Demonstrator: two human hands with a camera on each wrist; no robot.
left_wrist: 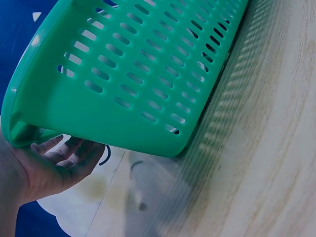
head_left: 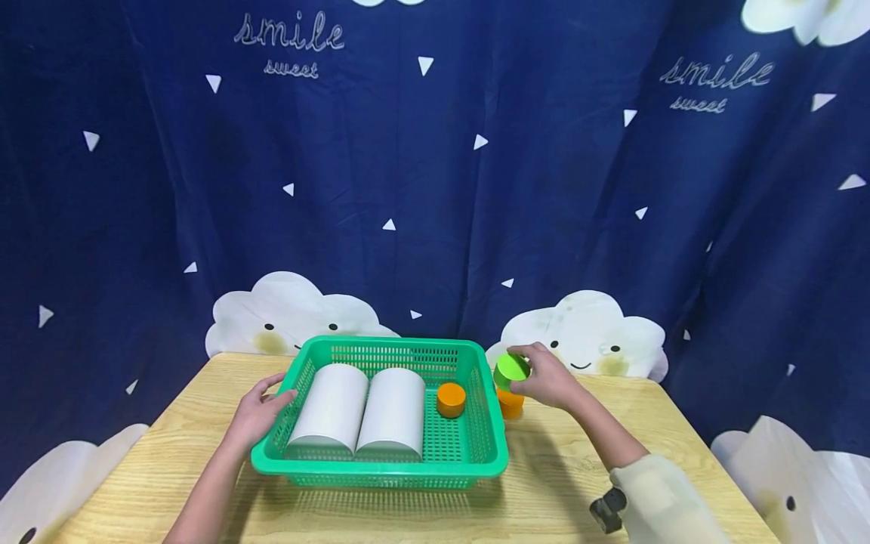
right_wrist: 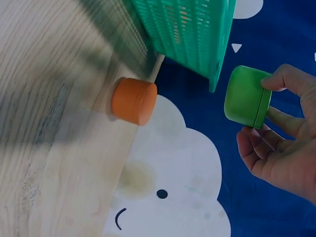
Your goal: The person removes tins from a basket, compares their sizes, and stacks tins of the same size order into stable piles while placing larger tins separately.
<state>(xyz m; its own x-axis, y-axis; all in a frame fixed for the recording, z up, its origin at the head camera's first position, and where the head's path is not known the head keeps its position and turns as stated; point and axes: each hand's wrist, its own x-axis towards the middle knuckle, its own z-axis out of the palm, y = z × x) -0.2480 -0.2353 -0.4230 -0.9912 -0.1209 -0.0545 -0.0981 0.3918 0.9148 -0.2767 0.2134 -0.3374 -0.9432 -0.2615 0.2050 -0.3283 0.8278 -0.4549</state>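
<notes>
A green plastic basket (head_left: 465, 469) with slotted walls stands on the table. At its left rim, my left hand (head_left: 257, 414) holds on, the thumb over the edge and the fingers (left_wrist: 74, 153) bent beneath it on the outside. My right hand (head_left: 549, 378) pinches a small green lidded jar (right_wrist: 244, 96) between thumb and fingers, raised just outside the basket's right wall. Below the green jar, an orange lidded jar (right_wrist: 133, 101) stands on the tabletop. Inside the basket are two white cylinders (head_left: 328, 408) lying side by side and another orange jar (head_left: 451, 400) to their right.
The wooden table (head_left: 564, 483) reaches back to a dark blue curtain (head_left: 435, 189) printed with clouds and triangles. A cream sleeve (head_left: 662, 499) with a dark device (head_left: 608, 510) at its cuff covers the right forearm.
</notes>
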